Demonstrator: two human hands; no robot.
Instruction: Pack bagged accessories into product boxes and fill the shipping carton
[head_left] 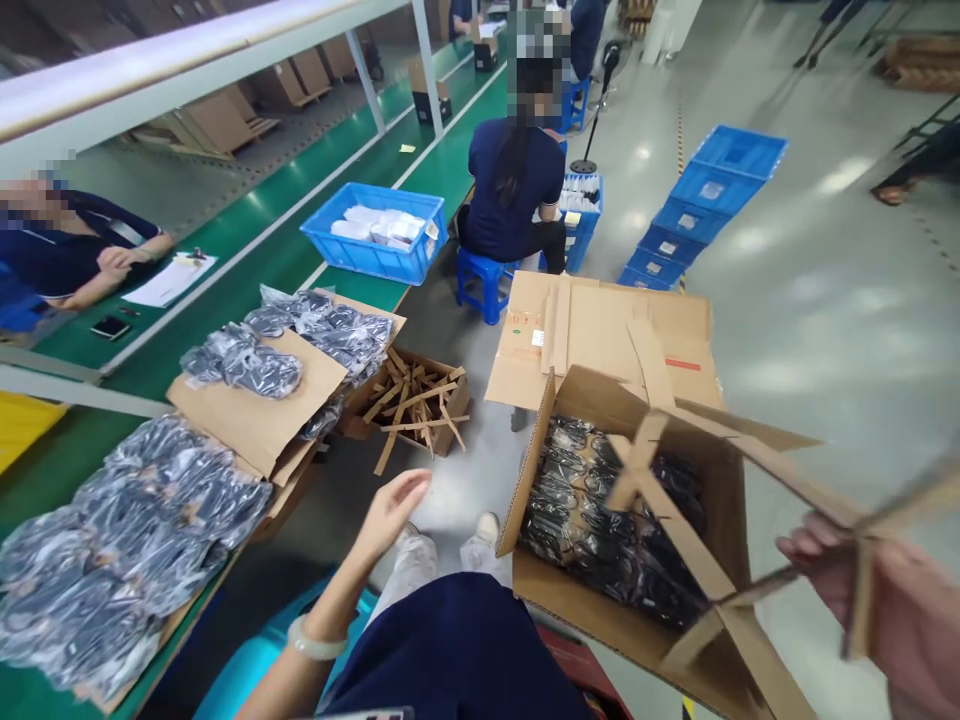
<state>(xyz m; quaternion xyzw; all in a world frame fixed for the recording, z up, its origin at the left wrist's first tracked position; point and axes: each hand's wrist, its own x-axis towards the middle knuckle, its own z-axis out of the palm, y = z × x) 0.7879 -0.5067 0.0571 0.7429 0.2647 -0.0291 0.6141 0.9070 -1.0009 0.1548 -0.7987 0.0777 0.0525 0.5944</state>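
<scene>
Nearest the camera, at five o'clock, the person's right hand [862, 585] pinches a cardboard divider lattice [720, 500], fingers closed around one strip where two strips cross, so the whole slotted grid hangs out over the open carton [600, 610] at an angle. The lattice is blurred, and its far end points toward the carton's middle. Inside the carton lie glossy black bagged parts [600, 540], packed flat beneath where the divider would have sat. At seven o'clock the left hand [390, 510] floats empty above the lap, fingers loosely spread and slightly curled, touching nothing; a pale bangle sits on its wrist. Further out at eleven o'clock, a smaller box of loose cardboard strips [412, 400] stands on the floor beside the green worktop [247, 290]. On the worktop, at nine o'clock, heaps of bagged parts [135, 530] rest on flattened cardboard sheets. Beyond, at twelve o'clock, a seated co-worker [514, 190] faces away beside a blue crate [375, 230].
</scene>
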